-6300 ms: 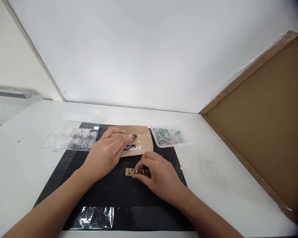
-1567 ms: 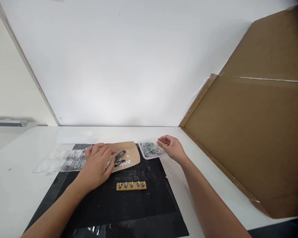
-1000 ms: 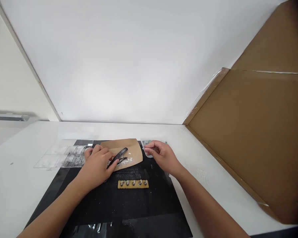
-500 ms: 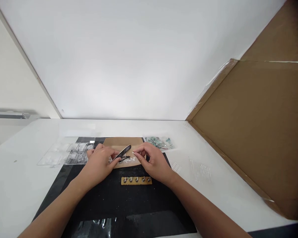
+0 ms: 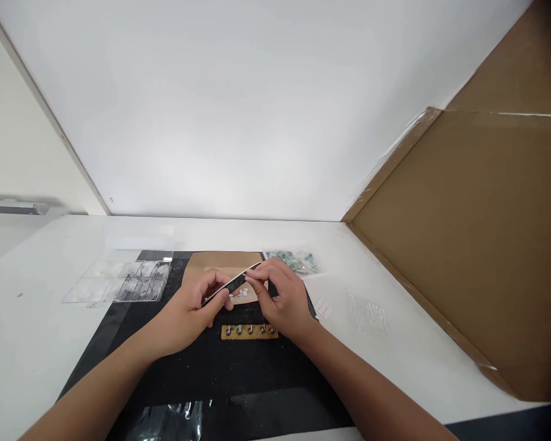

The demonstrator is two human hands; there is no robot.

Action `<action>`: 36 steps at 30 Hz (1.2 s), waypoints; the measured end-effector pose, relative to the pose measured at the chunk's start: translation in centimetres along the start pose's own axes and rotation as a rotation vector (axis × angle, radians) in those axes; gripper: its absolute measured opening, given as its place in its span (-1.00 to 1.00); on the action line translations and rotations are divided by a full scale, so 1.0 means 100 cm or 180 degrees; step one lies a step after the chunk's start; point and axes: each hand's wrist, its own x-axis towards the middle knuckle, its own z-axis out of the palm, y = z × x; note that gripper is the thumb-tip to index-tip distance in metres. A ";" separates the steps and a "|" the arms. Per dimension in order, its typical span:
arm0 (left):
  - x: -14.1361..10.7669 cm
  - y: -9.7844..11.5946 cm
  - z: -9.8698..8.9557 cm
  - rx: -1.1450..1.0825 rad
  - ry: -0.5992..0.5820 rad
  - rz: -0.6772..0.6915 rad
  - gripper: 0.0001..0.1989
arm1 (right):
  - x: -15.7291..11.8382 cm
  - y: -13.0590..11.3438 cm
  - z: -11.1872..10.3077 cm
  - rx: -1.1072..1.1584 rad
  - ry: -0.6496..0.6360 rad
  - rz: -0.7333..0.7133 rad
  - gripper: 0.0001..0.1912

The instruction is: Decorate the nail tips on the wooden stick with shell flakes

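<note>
A black nail file (image 5: pixel 236 283) with a pale edge slants up to the right, pinched between the thumb and fingers of my left hand (image 5: pixel 197 306). My right hand (image 5: pixel 278 291) is closed in a pinch at the file's upper end. A tiny white piece, like a false nail tip, was in that pinch; now the fingertips mostly hide it. Beneath both hands lies a sheet of brown paper (image 5: pixel 220 260) with small white nail tips (image 5: pixel 243 293) scattered on it. Closer to me is a yellowish strip (image 5: pixel 250 332) bearing several upright metal pegs.
A clear divided box (image 5: pixel 140 285) holding whitish pieces stands at left. Behind my right hand is a clear bag (image 5: pixel 298 260) of greenish items. Small white pieces (image 5: pixel 374 315) lie at right. A black mat (image 5: pixel 239 380) covers the front; brown cardboard (image 5: pixel 463 245) stands at right.
My left hand has turned the nail file edge-up and brought it to my right fingertips. My right hand stays pinched in nearly the same place. The view has shifted slightly.
</note>
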 end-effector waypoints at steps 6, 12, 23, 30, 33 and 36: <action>0.000 0.001 0.006 -0.0897 -0.0167 -0.0129 -0.59 | -0.003 -0.004 -0.002 -0.0509 -0.0108 -0.0106 -0.92; -0.001 0.001 0.009 -0.1078 -0.0319 -0.0383 -0.54 | -0.002 -0.009 -0.003 -0.0917 -0.0202 -0.0174 -0.92; 0.000 0.003 0.003 -0.0639 -0.0363 -0.0309 -0.58 | -0.004 -0.022 0.000 -0.1194 -0.0335 -0.0229 -0.83; 0.002 0.004 0.007 -0.0875 -0.0180 -0.0318 -0.53 | -0.006 -0.025 0.003 -0.1482 -0.0269 -0.0123 -0.77; 0.004 0.004 0.007 -0.0643 -0.0067 -0.0450 -0.44 | -0.005 -0.017 0.002 -0.1546 -0.0165 -0.0030 -0.82; 0.005 0.003 0.006 -0.0264 0.0041 -0.0478 -0.42 | -0.002 -0.008 0.000 -0.1457 -0.0074 -0.0051 -0.86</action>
